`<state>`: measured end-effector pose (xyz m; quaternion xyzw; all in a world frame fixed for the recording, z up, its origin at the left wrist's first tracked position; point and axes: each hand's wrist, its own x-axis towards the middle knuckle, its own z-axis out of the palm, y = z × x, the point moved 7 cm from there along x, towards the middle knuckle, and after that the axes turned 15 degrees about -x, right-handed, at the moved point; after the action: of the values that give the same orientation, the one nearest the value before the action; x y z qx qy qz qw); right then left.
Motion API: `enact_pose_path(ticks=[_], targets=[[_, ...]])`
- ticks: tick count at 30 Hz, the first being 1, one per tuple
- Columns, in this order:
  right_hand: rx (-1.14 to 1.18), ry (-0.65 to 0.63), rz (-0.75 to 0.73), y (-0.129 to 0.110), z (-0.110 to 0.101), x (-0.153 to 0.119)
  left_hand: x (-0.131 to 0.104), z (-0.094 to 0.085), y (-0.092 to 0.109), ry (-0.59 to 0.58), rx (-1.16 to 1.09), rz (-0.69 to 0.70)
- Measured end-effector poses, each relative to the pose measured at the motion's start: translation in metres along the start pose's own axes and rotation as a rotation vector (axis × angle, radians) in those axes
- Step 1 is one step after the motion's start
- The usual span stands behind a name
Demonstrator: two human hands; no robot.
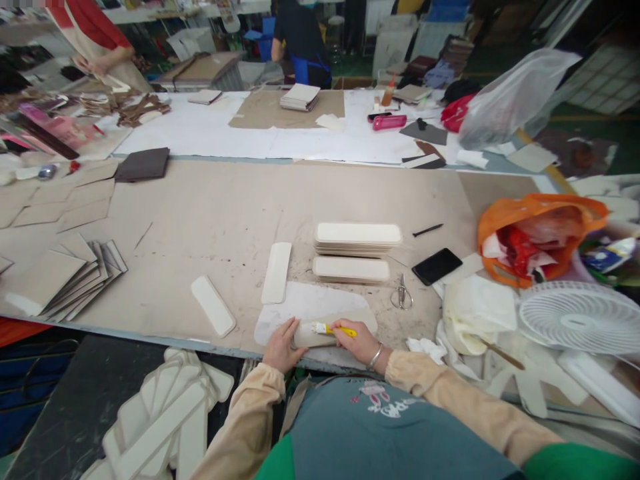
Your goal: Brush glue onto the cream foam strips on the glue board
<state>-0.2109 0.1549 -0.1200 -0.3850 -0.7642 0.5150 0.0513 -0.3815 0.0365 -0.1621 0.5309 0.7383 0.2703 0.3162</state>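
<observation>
My right hand (359, 342) is closed around the yellow handle of a small paintbrush (345, 331). Its pale bristles touch a beige rounded strip (311, 337) near the table's front edge. At the strip's left end, my left hand (283, 345) grips it between thumb and fingers. Under the strip lies a whitish sheet with rounded corners (280, 317). Beyond it are two stacks of cream rounded strips, the farther stack (357, 235) taller than the nearer stack (351, 269). Single strips lie to the left, one upright in view (277, 272) and one slanted (213, 306).
Scissors (401, 294), a black phone (437, 267) and a thin dark pen-like tool (428, 230) lie to the right. Beyond are an orange bag (493, 233) and white fan (575, 317). Grey-beige panels (55, 273) are stacked left; loose strips (160, 413) pile below. Two people stand farther back.
</observation>
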Motion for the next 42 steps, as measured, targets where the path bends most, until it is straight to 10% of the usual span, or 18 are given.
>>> enact_pose_path(ticks=[18, 31, 42], targets=[[-0.248, 0.321, 0.157, 0.052, -0.104, -0.055, -0.001, 0.001, -0.002, 0.011, 0.061, 0.04], [0.09, -0.138, -0.048, -0.011, 0.031, -0.012, -0.001, -0.001, 0.003, -0.002, 0.071, 0.004], [-0.06, 0.023, 0.02, 0.021, -0.012, -0.031, -0.002, 0.001, -0.001, -0.011, 0.119, -0.016]])
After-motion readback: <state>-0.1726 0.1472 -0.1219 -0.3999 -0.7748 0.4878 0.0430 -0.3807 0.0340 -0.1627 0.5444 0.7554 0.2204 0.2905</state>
